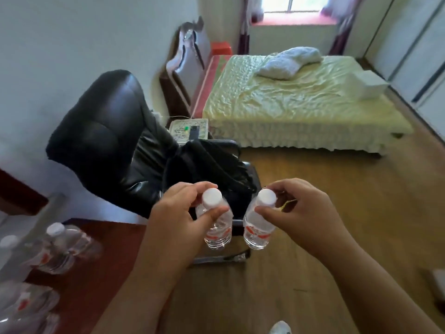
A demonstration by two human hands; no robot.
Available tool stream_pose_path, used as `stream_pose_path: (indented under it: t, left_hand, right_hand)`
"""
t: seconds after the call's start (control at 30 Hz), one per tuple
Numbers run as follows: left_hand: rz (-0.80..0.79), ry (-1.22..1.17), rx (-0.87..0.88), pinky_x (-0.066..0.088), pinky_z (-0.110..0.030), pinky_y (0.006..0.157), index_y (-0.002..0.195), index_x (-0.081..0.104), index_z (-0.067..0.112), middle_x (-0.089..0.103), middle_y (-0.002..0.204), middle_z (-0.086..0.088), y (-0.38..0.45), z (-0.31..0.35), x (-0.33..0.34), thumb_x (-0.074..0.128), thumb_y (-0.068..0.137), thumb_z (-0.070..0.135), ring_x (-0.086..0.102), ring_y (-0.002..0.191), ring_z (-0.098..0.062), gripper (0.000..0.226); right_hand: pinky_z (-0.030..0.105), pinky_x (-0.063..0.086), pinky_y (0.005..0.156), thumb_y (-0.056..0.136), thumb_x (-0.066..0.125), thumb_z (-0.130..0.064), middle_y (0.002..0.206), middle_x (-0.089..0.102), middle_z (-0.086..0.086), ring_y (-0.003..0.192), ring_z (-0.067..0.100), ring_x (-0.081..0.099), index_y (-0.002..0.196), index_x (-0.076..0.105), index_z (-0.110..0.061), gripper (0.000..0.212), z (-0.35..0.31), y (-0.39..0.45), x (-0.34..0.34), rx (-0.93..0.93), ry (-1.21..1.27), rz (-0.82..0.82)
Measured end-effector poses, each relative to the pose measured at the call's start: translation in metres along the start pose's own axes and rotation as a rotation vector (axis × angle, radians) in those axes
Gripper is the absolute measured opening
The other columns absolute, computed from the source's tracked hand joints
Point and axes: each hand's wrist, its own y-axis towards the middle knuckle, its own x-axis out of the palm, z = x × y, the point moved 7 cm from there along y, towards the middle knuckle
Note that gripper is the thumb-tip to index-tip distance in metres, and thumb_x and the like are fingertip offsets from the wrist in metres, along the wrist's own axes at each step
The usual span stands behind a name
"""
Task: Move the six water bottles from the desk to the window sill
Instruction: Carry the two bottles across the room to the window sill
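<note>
**Two bottles held by the neck, one in each hand**

Two clear water bottles with white caps and red labels hang upright over the wooden floor. The left hand pinches the left bottle just under its cap between thumb and fingers; the right hand grasps the right bottle the same way. The two bottles are near each other without touching, in front of a black office chair with a dark bag on its seat.

More bottles, blurred, lie on the dark red table at lower left. The window sill lies well apart, at the far end of the room beyond the bed.
</note>
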Motion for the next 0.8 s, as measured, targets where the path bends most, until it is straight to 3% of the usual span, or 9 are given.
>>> stream_pose_path:
  t: [0.37,0.5,0.8]
  left_hand:
    - [-0.188,-0.120,0.186,0.047,-0.013,0.083,0.114,0.068,0.035,0.061,0.106,0.022,0.061,0.121,0.157,0.074,0.077,0.049,0.061,0.101,-0.005,0.040]
    - [-0.240,-0.140,0.224,0.049,-0.018,0.080,0.114,0.068,0.038,0.062,0.105,0.023,0.070,0.153,0.200,0.077,0.077,0.046,0.060,0.102,-0.004,0.039]
    - [-0.402,-0.166,0.322,0.044,-0.009,0.081,0.112,0.069,0.036,0.061,0.101,0.024,0.091,0.209,0.280,0.074,0.075,0.051,0.057,0.100,0.004,0.041]
  right_hand:
    - [0.015,0.051,0.067,0.073,0.087,-0.033,0.090,0.064,-0.015,0.084,0.001,0.061,0.096,0.070,-0.029,0.028,0.109,-0.032,-0.162,0.190,-0.073,0.262]
    - [0.018,0.050,0.066,0.074,0.086,-0.032,0.090,0.065,-0.014,0.082,0.002,0.060,0.096,0.071,-0.029,0.028,0.138,-0.043,-0.202,0.247,-0.067,0.330]
    - [0.019,0.053,0.067,0.074,0.085,-0.035,0.094,0.065,-0.015,0.084,0.002,0.061,0.099,0.069,-0.032,0.030,0.192,-0.069,-0.258,0.389,-0.041,0.446]
